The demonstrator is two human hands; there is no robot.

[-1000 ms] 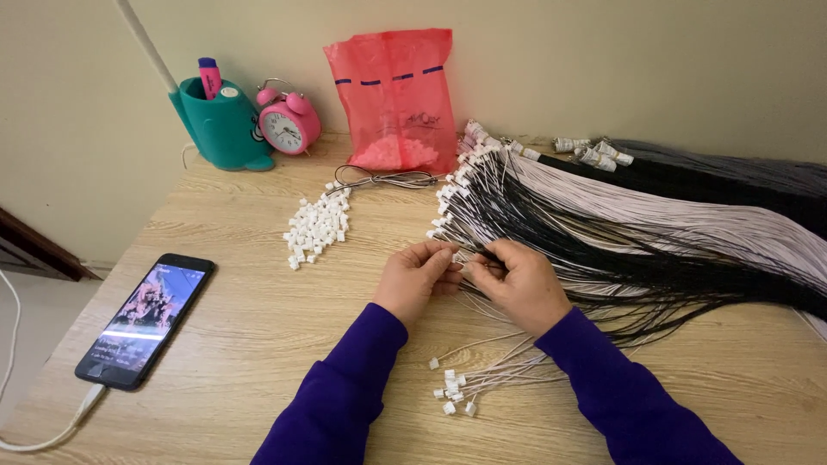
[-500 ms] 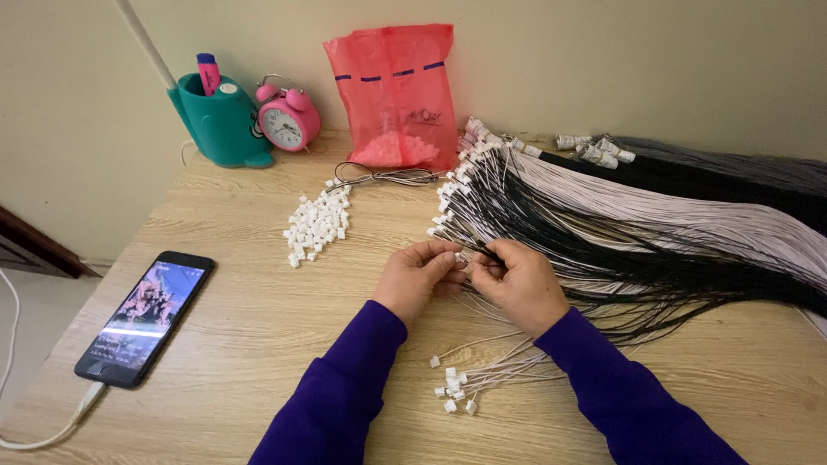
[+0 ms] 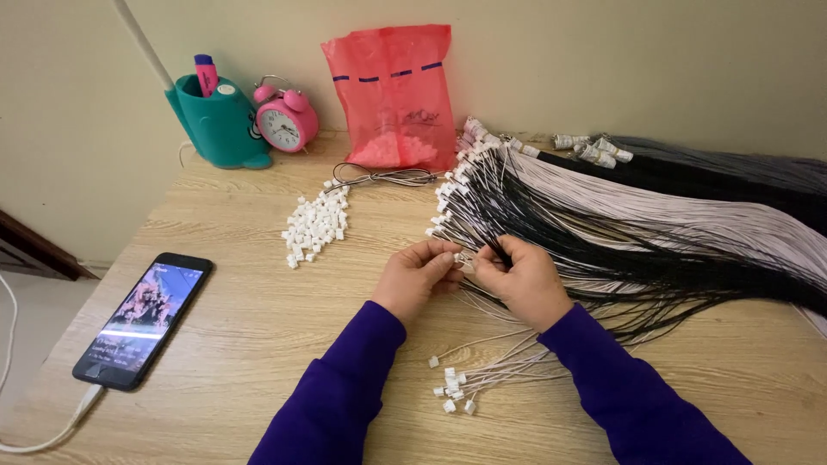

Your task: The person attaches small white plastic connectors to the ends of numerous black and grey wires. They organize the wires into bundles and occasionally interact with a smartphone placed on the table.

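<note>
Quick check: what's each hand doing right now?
Left hand: fingers pinched on a small white connector.
Right hand: fingers closed on a thin wire at that connector.

Head view, looking down, close over desk (image 3: 258, 327)

Two bare hands, left hand (image 3: 416, 277) and right hand (image 3: 522, 280), no rings, gloves or watch visible. Both arms in long purple sleeves (image 3: 338, 400), soft knit-like fabric, plain, snug cuffs ending at wrists.
</note>
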